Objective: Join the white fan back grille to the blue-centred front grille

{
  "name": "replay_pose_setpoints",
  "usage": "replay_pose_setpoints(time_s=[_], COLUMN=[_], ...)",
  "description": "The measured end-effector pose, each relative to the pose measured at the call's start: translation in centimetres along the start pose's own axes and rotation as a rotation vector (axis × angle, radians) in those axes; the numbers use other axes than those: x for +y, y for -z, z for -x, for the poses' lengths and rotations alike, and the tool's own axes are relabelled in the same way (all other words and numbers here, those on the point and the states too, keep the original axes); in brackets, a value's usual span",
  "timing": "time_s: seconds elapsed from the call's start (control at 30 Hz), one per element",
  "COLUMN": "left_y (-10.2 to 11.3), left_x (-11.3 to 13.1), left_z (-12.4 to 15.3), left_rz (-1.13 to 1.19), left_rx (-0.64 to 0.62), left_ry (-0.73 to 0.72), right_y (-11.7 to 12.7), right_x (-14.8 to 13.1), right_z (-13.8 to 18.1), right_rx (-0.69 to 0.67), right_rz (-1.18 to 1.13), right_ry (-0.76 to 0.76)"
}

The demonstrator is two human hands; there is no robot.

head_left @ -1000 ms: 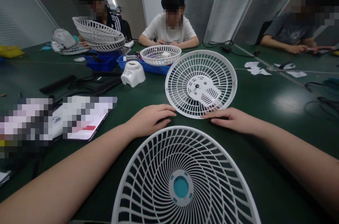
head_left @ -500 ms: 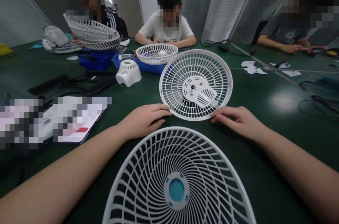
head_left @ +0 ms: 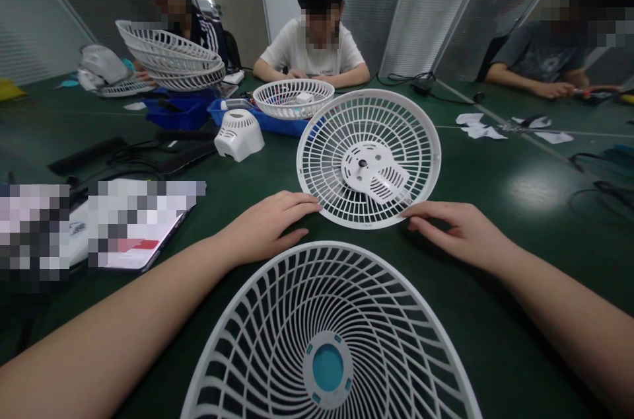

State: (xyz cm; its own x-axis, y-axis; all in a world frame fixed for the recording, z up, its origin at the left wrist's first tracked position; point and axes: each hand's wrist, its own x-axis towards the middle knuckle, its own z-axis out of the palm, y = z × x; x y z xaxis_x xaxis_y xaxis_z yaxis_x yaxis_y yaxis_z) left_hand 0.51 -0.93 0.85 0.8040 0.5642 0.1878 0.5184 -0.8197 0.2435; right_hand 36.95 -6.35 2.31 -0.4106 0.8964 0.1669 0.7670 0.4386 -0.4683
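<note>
A white fan grille (head_left: pixel 333 213) with a central motor plate (head_left: pixel 376 171) lies in front of me, its inside facing up. My left hand (head_left: pixel 272 224) rests at its near left rim, fingers stretched out and thumb apart. At the near right rim, the fingertips of my right hand (head_left: pixel 448 227) touch the edge, with a gap between thumb and index finger. Neither hand wraps around the rim. Closer to me, between my forearms, sits a second white grille (head_left: pixel 250 313) with spiral ribs and a blue round centre (head_left: pixel 327 367). Its near edge is cut off by the frame.
A white vented housing (head_left: pixel 240 135) stands left of the grille. Behind are blue trays (head_left: pixel 284 125), another grille (head_left: pixel 267 102) and stacked grilles (head_left: pixel 171 62). Papers (head_left: pixel 148 234) and black cables lie left. Three people sit around the green table (head_left: pixel 495 207).
The view has shifted slightly. My right hand has moved a little to the right along the grille's rim, its thumb slightly lower. The left hand stays at the rim.
</note>
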Motion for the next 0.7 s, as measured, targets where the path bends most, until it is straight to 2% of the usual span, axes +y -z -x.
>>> replay_pose_setpoints(time_s=[0.4,0.57,0.7], left_y=[-0.06,0.15,0.25], left_x=[0.26,0.24,0.33], left_z=[-0.05,-0.14,-0.27], left_rz=[-0.127,-0.234,-0.26], left_rx=[0.03,0.104,0.111], left_ry=[-0.011,0.055,0.069], right_y=[-0.01,-0.05,-0.12], right_x=[0.68,0.54,0.39], right_z=[0.21,0.11,0.02], right_rx=[0.141,0.14,0.115], right_rz=[0.004,-0.008,-0.039], right_ry=[-0.084,-0.092,-0.098])
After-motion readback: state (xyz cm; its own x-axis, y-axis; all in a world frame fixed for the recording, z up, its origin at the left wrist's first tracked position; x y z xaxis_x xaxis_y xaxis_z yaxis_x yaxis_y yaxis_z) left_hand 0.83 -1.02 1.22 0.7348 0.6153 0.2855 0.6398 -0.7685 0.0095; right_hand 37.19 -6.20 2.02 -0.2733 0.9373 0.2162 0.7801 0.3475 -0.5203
